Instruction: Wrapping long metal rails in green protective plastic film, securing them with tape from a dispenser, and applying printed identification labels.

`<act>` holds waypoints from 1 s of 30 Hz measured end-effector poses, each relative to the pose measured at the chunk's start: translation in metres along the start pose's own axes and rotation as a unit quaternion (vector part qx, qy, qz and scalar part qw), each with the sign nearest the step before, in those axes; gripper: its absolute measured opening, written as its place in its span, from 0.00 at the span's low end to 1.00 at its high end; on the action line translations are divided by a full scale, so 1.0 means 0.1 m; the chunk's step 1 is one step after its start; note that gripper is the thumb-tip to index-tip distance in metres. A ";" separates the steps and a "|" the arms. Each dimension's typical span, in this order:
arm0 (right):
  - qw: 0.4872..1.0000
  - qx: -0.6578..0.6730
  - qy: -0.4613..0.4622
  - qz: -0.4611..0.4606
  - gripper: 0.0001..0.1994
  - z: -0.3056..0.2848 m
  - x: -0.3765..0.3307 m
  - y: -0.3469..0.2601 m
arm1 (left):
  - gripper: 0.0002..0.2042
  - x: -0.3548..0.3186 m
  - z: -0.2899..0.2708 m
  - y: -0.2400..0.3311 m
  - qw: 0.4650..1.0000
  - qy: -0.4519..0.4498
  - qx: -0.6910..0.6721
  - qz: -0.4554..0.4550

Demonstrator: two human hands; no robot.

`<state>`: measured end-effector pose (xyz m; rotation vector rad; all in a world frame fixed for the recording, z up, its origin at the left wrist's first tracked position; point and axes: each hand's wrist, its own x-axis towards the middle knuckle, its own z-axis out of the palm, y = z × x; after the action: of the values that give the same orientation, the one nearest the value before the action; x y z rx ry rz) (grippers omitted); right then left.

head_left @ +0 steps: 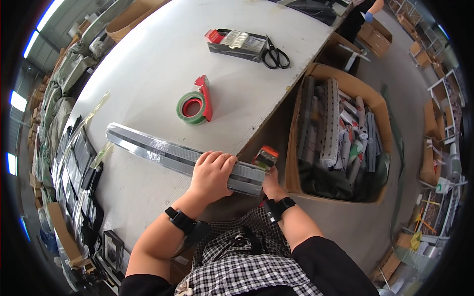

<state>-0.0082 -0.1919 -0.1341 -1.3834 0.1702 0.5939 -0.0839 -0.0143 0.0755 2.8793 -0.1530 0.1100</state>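
A long bundle of grey bars (173,153), with shiny clear film or tape around part of it, lies slantwise across the near edge of the table. My left hand (211,175) is closed over the top of the bundle, toward its right end. Just past that end, my right hand (271,182) grips a small orange-and-black hand tool (266,157); blur hides its exact kind. Most of the right fingers are hidden behind the bundle. Farther up the table rests a red tape dispenser (206,101) with a roll of green tape (181,106).
Black-handled scissors (275,58) lie beside a dark tray (234,53) of small packets on the white table (143,64). To the right stands a cardboard box (292,167) full of rolls and strips. Dark frames (81,163) lean along the left edge. Another person's gloved hand (369,17) shows far off.
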 end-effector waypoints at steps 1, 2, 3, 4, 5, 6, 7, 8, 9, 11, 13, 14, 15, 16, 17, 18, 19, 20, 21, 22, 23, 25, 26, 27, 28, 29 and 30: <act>0.990 -0.099 0.015 -0.099 0.18 -0.22 0.10 0.22 | 0.38 0.14 0.03 0.08 0.999 0.024 -0.007 0.031; 0.978 -0.174 -0.002 -0.112 0.21 -0.20 -0.09 0.30 | 0.38 0.15 0.04 0.04 0.999 0.021 -0.008 0.030; 0.879 -0.371 -0.009 -0.298 0.20 -0.20 -0.28 0.36 | 0.37 0.18 0.06 0.02 1.000 0.017 -0.014 0.019; 0.970 -0.207 -0.088 -0.092 0.19 -0.10 -0.69 0.26 | 0.36 0.17 0.07 -0.05 1.000 0.014 -0.020 0.003; 0.984 -0.080 -0.154 0.032 0.15 -0.02 -1.08 0.08 | 0.35 0.16 0.06 -0.13 1.000 0.014 -0.013 -0.003; 0.966 -0.084 -0.218 0.110 0.15 -0.03 -1.47 -0.35 | 0.35 0.17 0.04 -0.20 1.000 0.016 -0.014 -0.010; 0.965 0.017 -0.251 0.073 0.20 -0.06 -1.83 -0.73 | 0.35 0.23 0.01 -0.21 0.999 -0.032 -0.008 -0.018; 0.941 0.092 -0.310 0.104 0.28 -0.17 -2.03 -1.12 | 0.35 0.28 -0.03 -0.18 0.997 -0.080 -0.002 -0.023; 0.921 0.111 -0.362 0.095 0.32 -0.14 -2.17 -1.63 | 0.35 0.27 -0.03 -0.19 0.996 -0.083 0.003 -0.020; 0.880 0.163 -0.441 -0.059 0.32 0.00 -1.96 -2.31 | 0.36 0.17 0.01 -0.21 0.997 -0.066 0.019 -0.019; 0.927 0.169 -0.285 -0.175 0.29 0.14 -1.38 -2.55 | 0.38 0.06 0.05 -0.15 0.999 -0.035 0.031 -0.022; 0.947 0.138 -0.233 -0.173 0.33 0.04 -0.85 -2.45 | 0.38 0.03 0.08 -0.08 0.999 -0.028 0.031 -0.013; 0.970 0.107 -0.172 -0.137 0.36 -0.03 -0.40 -2.26 | 0.38 0.00 0.10 -0.03 0.999 0.005 0.044 0.010; 0.974 0.166 -0.156 0.002 0.37 -0.13 -0.06 -1.94 | 0.37 -0.01 0.12 0.00 0.997 0.038 0.057 0.031; 0.968 0.183 -0.165 0.043 0.38 -0.44 0.22 -1.39 | 0.37 0.09 0.09 0.11 0.997 0.051 0.028 0.045; 0.959 0.200 -0.181 0.092 0.39 -0.65 0.26 -0.87 | 0.37 0.13 0.09 0.13 0.997 0.053 0.025 0.054; 0.943 0.206 -0.149 0.215 0.41 -0.39 -0.03 -0.61 | 0.37 0.08 0.09 0.02 0.998 0.044 0.023 0.027; 0.948 0.191 -0.153 0.206 0.42 -0.12 -0.44 -0.49 | 0.36 0.03 0.10 -0.09 0.999 0.038 0.016 0.000; 0.913 0.201 -0.251 0.252 0.41 -0.29 -0.76 -0.26 | 0.36 0.08 0.07 -0.08 0.999 0.039 0.010 0.004; 0.896 0.227 -0.324 0.203 0.39 -0.32 -1.15 -0.18 | 0.36 0.14 0.03 -0.12 1.000 0.012 0.002 -0.010; 0.902 0.255 -0.292 0.189 0.36 -0.23 -1.62 -0.38 | 0.36 0.18 0.02 -0.13 1.000 -0.015 -0.009 -0.023; 0.921 0.194 -0.313 0.126 0.35 -0.07 -2.13 -1.41 | 0.36 0.21 -0.03 -0.18 0.998 -0.050 -0.001 -0.035; 0.908 0.134 -0.391 0.072 0.38 -0.12 -2.11 -1.84 | 0.36 0.25 -0.06 -0.17 0.996 -0.079 0.006 -0.038; 0.914 0.118 -0.387 0.014 0.40 -0.09 -2.03 -2.20 | 0.37 0.26 -0.08 -0.14 0.995 -0.096 0.005 -0.037; 0.918 0.103 -0.381 -0.045 0.43 -0.05 -1.86 -2.50 | 0.37 0.23 -0.04 -0.12 0.995 -0.093 0.004 -0.033; 0.920 0.095 -0.356 -0.136 0.40 0.03 -1.58 -2.68 | 0.38 0.13 0.02 -0.12 0.998 -0.048 0.021 -0.020; 0.915 0.082 -0.322 -0.227 0.37 0.10 -1.32 -2.80 | 0.39 0.07 0.07 -0.09 0.999 -0.001 0.032 -0.003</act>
<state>0.0149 -0.2405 0.1706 -0.9553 -0.6082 0.5945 -0.0754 -0.0079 0.0674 2.9446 -0.1434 0.1118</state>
